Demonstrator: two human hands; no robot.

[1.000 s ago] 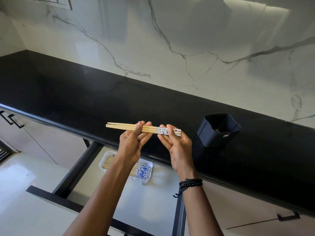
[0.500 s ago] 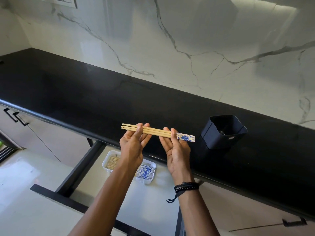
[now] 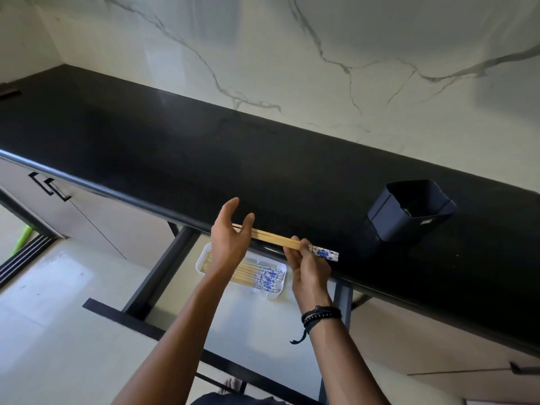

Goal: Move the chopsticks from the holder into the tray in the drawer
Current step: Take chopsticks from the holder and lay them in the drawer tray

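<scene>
A bundle of wooden chopsticks [image 3: 274,239] with blue-patterned ends is pinched in my right hand [image 3: 308,266] above the counter's front edge. My left hand [image 3: 230,241] is spread with loose fingers over the bundle's plain tips; I cannot tell whether it touches them. Below, in the pulled-out drawer [image 3: 257,323], a white tray [image 3: 279,290] holds several more chopsticks [image 3: 263,276]. The dark square holder [image 3: 406,211] stands on the black counter to the right, and no chopsticks show above its rim.
The black countertop [image 3: 175,153] runs diagonally under a white marble backsplash [image 3: 292,54]. Cabinet doors with black handles [image 3: 49,187] sit at the left. The drawer's black frame [image 3: 157,276] edges its left side. A bare foot [image 3: 233,385] shows at the bottom.
The left hand's fingers have lifted off the chopsticks and spread. The right hand shifted from cradling the bundle to pinching it near the patterned end, and the bundle dropped toward the counter edge.
</scene>
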